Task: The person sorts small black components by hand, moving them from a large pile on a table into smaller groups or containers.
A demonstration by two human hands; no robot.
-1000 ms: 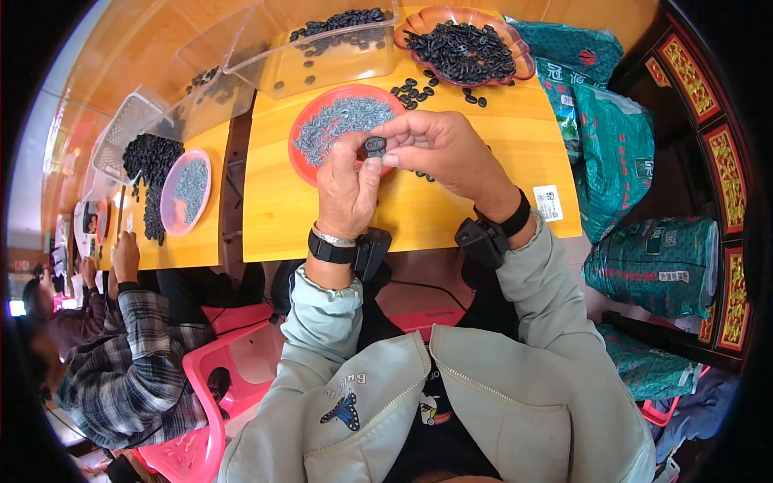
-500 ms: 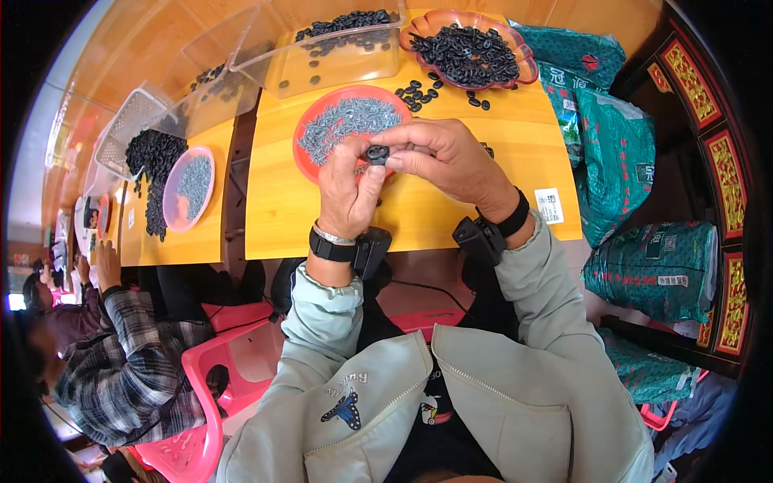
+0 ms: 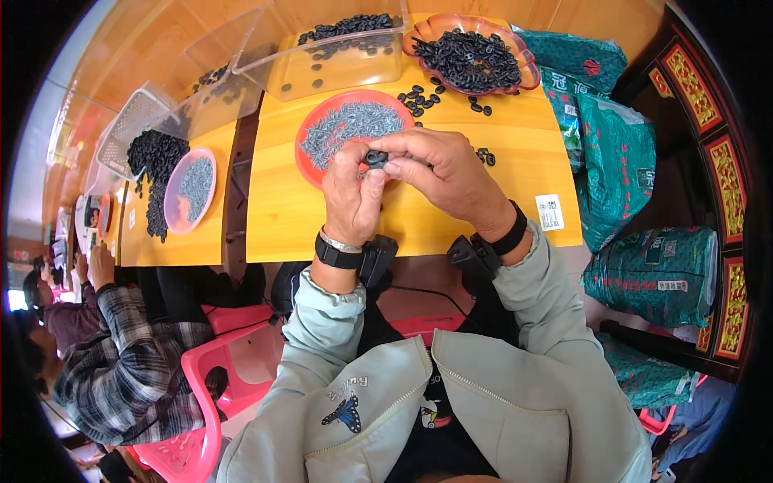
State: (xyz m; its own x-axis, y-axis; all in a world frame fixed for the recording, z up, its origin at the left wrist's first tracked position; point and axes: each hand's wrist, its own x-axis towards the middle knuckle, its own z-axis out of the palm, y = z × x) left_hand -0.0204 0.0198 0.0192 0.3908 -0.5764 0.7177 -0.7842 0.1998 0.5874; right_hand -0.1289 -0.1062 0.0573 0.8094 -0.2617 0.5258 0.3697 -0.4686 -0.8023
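Leftmost, well apart from my fingers and nearer the body, I register a co-worker in a plaid shirt (image 3: 133,362) beside a pink chair (image 3: 211,410). Left of my fingers, beyond a gap between two tabletops, stands a pink bowl (image 3: 179,219) of small grey metallic pieces; a heap of black parts (image 3: 159,157) lies just beside it, next to a pale perforated basket (image 3: 121,149).

Beyond my fingers and to their left, a clear bin (image 3: 282,60) contains scattered black parts. Directly behind the fingers, partly covered by them, a red tray (image 3: 312,172) holds more grey pieces.

Left hand (image 3: 351,189): thumb and index are pinched on a small black oval part (image 3: 376,159), raised above the yellow tabletop (image 3: 298,229). Right hand (image 3: 439,173): thumb and index are closed on the same part from the right; I cannot tell whether a smaller piece sits between them.

Beyond the right fingers lie loose black ovals (image 3: 417,101); farther out, to the right, an amber scalloped dish (image 3: 529,76) is heaped with black parts. Right of the fingers and nearer the body, a white label (image 3: 550,212) is on the tabletop. Rightmost, well apart, are green sacks (image 3: 613,173).
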